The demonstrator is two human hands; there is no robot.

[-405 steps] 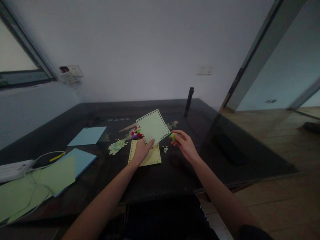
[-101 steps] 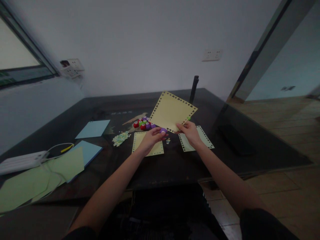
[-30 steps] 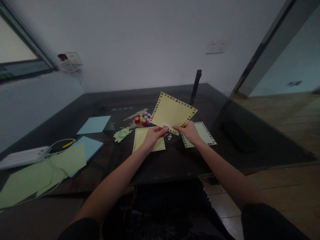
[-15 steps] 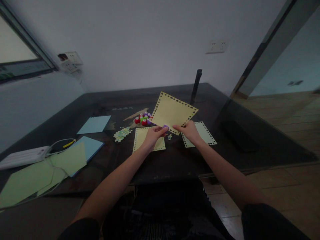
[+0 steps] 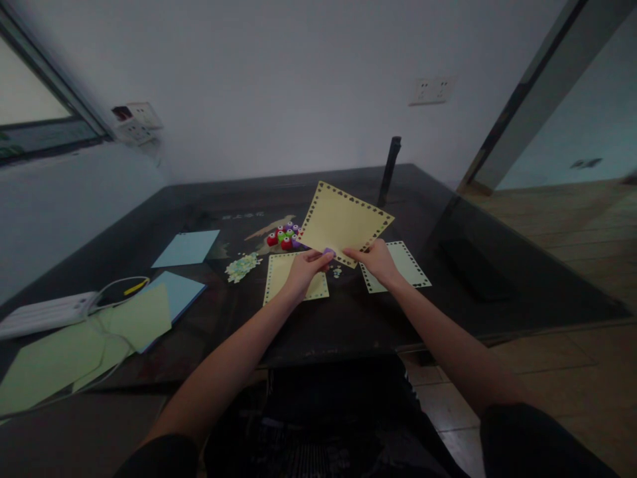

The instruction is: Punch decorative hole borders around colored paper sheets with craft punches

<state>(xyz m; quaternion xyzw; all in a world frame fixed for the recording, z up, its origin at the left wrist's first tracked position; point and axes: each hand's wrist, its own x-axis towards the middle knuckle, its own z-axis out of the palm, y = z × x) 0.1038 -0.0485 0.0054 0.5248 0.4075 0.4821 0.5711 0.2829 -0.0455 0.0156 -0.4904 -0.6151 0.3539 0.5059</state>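
My left hand (image 5: 301,272) is closed around a small purple paper punch (image 5: 328,251), set at the lower edge of a raised yellow sheet (image 5: 343,222). Small dark cut-outs line that sheet's edges. With thumb and fingers, my right hand (image 5: 381,263) pinches the sheet's lower right side. Under my left hand lies another yellow sheet (image 5: 277,269) with a punched border, partly hidden. A pale green punched sheet (image 5: 405,267) rests beneath my right wrist. Several red, green and purple punches (image 5: 285,238) stand behind, beside a heap of paper bits (image 5: 242,267).
On the dark table (image 5: 239,338), a pale blue sheet (image 5: 186,248) and overlapping green sheets (image 5: 137,315) lie at left, with a white power strip (image 5: 47,315) and its cable. A black upright object (image 5: 389,171) stands at the back; a dark flat object (image 5: 475,269) lies at right.
Both hands, the punch and the raised sheet keep practically the same positions. The whole view has shifted very slightly.
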